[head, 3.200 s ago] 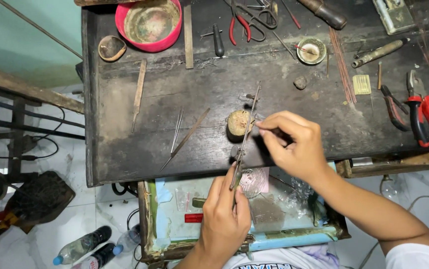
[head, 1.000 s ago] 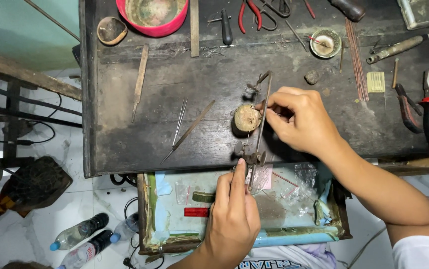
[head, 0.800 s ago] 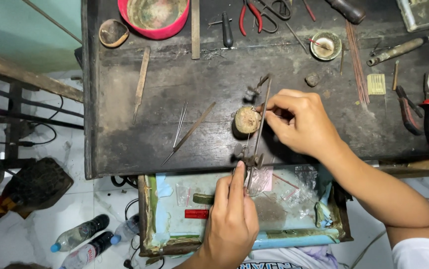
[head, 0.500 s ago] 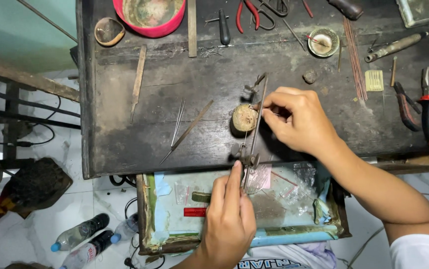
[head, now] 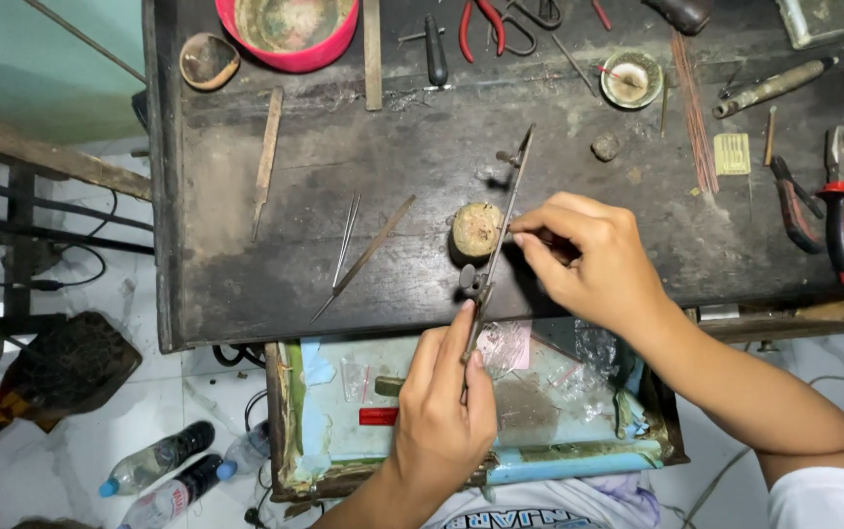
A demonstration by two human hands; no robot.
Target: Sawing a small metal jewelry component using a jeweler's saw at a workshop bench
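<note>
Mid-work, nothing finished showing. Left hand clamped on saw frame handle at counter edge; right hand fingertips pinched beside frame, above round wooden block. Small piece too tiny to tell.

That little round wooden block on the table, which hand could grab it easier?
Probably the right hand: its fingertips sit right beside the round block. The left hand is lower, gripping the thin saw tool.
</note>
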